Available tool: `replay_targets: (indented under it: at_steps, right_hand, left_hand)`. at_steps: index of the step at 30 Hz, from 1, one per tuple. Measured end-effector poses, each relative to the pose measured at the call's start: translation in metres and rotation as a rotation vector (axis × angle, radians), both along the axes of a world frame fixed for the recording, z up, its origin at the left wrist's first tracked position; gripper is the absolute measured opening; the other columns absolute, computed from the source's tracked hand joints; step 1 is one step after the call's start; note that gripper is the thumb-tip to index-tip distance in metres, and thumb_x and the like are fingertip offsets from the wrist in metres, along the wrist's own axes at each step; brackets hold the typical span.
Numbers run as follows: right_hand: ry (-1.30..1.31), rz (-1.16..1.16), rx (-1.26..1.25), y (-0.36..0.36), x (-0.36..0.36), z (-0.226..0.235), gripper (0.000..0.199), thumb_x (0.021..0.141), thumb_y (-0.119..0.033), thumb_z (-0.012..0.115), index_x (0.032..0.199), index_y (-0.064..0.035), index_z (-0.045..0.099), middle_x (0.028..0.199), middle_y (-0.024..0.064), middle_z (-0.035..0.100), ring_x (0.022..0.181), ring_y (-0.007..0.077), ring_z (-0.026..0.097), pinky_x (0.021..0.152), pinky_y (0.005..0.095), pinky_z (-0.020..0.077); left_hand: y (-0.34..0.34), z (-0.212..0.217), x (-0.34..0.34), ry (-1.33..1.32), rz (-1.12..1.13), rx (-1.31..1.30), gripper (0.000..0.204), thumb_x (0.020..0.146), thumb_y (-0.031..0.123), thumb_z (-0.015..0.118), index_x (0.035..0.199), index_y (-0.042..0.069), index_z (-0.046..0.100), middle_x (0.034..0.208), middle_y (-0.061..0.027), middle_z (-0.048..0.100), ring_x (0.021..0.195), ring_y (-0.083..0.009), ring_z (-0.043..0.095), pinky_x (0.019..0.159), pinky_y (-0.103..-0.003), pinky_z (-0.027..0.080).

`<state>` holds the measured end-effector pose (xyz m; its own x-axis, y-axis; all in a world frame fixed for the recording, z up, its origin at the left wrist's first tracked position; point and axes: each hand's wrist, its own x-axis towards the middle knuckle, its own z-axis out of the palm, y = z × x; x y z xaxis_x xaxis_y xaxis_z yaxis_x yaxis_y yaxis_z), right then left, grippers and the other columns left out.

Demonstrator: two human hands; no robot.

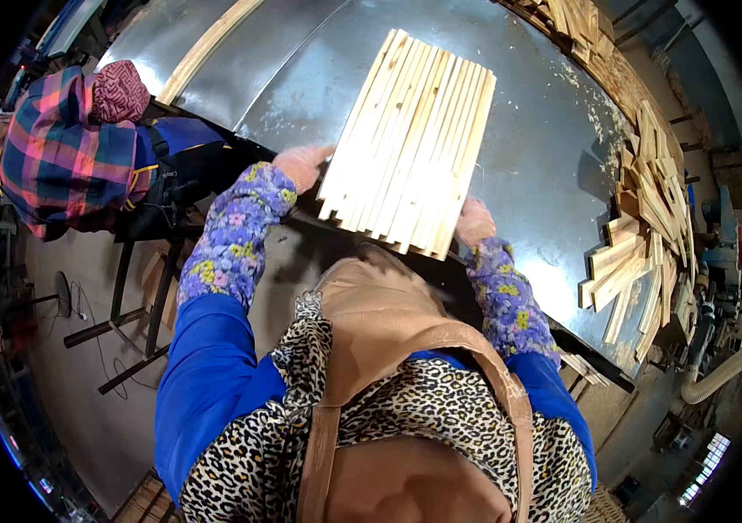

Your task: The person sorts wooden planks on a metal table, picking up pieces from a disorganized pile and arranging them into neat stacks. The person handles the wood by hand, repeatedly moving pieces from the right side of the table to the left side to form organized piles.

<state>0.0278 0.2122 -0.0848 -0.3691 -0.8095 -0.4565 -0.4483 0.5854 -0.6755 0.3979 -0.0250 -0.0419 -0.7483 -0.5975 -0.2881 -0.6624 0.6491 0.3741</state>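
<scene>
A row of pale wooden strips (410, 144) lies side by side in front of me on the metal tabletop, their near ends uneven and reaching past the table's front edge. My left hand (301, 167), in a pinkish glove, is closed against the row's left side, with one finger pointing toward the wood. At the near right corner my right hand (475, 221) grips the opposite side; its fingers are mostly hidden. The strips sit between both hands.
Loose wooden pieces (636, 235) are heaped along the table's right edge, with more wood (580, 26) at the far right. One long board (210, 44) lies at the far left. A person in a plaid top (70, 148) is at the left edge of the metal tabletop (532, 166).
</scene>
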Motion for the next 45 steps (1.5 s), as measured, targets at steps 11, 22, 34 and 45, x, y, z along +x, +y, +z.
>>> replay_targets:
  at_steps: [11, 22, 34, 45]
  right_hand:
    - [-0.712, -0.606, -0.186, -0.084, 0.064, 0.013, 0.05, 0.112, -0.029, 0.064, 0.148, 0.0068, 0.063, 0.134, 0.0169, 0.077, 0.117, 0.0213, 0.075, 0.098, 0.0299, 0.0594]
    - [-0.506, -0.376, -0.314, -0.173, 0.095, -0.068, 0.064, 0.111, -0.041, 0.06, 0.156, 0.0038, 0.056, 0.144, 0.0222, 0.071, 0.135, 0.0336, 0.066, 0.116, 0.038, 0.0476]
    - [-0.414, -0.056, -0.169, -0.141, 0.067, -0.045, 0.067, 0.113, -0.053, 0.05, 0.158, -0.004, 0.056, 0.155, 0.0225, 0.063, 0.146, 0.0385, 0.056, 0.126, 0.0422, 0.0404]
    - [0.14, -0.667, -0.351, 0.116, -0.324, 0.054, 0.065, 0.109, -0.043, 0.062, 0.16, -0.0027, 0.053, 0.157, 0.0217, 0.062, 0.146, 0.036, 0.058, 0.123, 0.0406, 0.0434]
  left_hand:
    - [-0.017, -0.039, 0.019, 1.009, 0.778, 1.07, 0.037, 0.106, 0.019, 0.066, 0.133, -0.005, 0.074, 0.125, -0.0088, 0.079, 0.109, -0.0168, 0.07, 0.103, -0.033, 0.053]
    - [-0.125, -0.02, 0.078, 0.678, 0.81, 0.529, 0.054, 0.104, 0.031, 0.067, 0.145, -0.004, 0.065, 0.145, -0.0209, 0.069, 0.135, -0.0297, 0.064, 0.118, -0.038, 0.045]
    - [-0.055, 0.048, -0.083, 0.607, -0.117, -0.767, 0.06, 0.104, 0.022, 0.069, 0.154, -0.006, 0.052, 0.154, -0.0312, 0.055, 0.141, -0.0351, 0.058, 0.115, -0.047, 0.05]
    - [0.07, 0.024, -0.405, 0.713, 0.426, 0.706, 0.074, 0.107, 0.021, 0.064, 0.167, -0.008, 0.034, 0.17, -0.0297, 0.039, 0.158, -0.04, 0.04, 0.131, -0.049, 0.031]
